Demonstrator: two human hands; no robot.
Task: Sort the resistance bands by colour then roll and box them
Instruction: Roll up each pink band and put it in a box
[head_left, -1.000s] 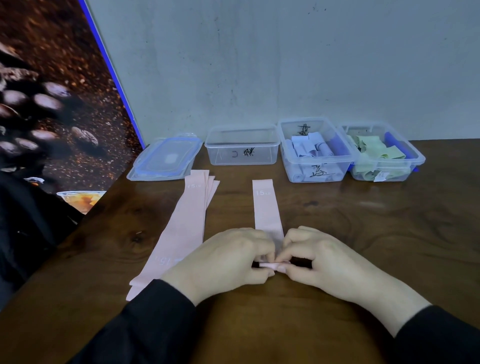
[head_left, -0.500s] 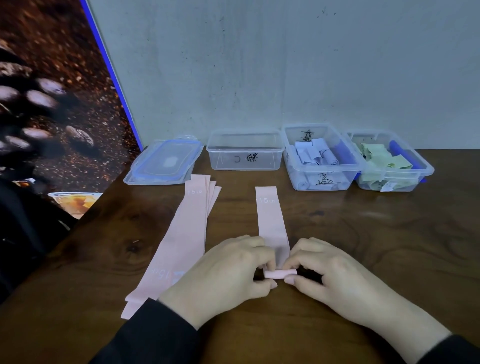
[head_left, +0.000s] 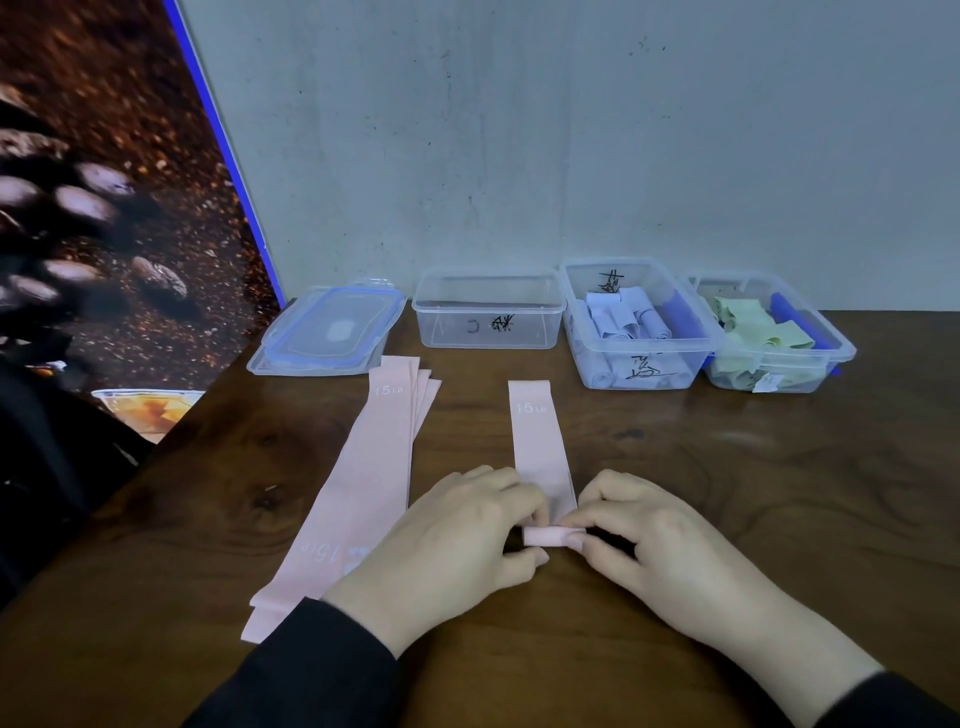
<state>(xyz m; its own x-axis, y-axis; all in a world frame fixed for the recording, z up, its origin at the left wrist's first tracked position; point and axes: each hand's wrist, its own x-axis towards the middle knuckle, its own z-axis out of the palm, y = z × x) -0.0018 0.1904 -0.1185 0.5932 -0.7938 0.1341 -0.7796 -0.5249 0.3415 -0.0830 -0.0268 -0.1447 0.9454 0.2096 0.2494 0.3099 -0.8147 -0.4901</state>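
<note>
A: Rolling is under way at lower centre of the frame. Pink band (head_left: 540, 447) lies flat on the wooden table (head_left: 727, 493), its length running away toward the boxes, printed end far, rolled end near. My reading: laid lengthwise so the roll can travel straight up it.

B: Grip?

A: Left hand (head_left: 457, 540) and right hand (head_left: 660, 545) each curl in on one end of the small roll (head_left: 545, 536), thumb and forefinger pinching it from either side. Fingers bent, not spread. Roll sits on the table between the fingertips; whether the thumbs are under it or behind it, the view is too tight to say.

B: Other pinks?

A: Stack of flat pink bands (head_left: 363, 493) just left of the left hand, fanned at the far end, wrist partly over its near end. Probably parked there as the queue.

B: Boxes?

A: Row along the wall, upper centre to right. Empty clear box (head_left: 488, 312) directly beyond the band, likely meant for pink. Next right, box of pale lilac rolls (head_left: 634, 322); furthest right, box of green rolls (head_left: 769, 332). Lid (head_left: 332, 332) lies to the left of the empty box.
</note>
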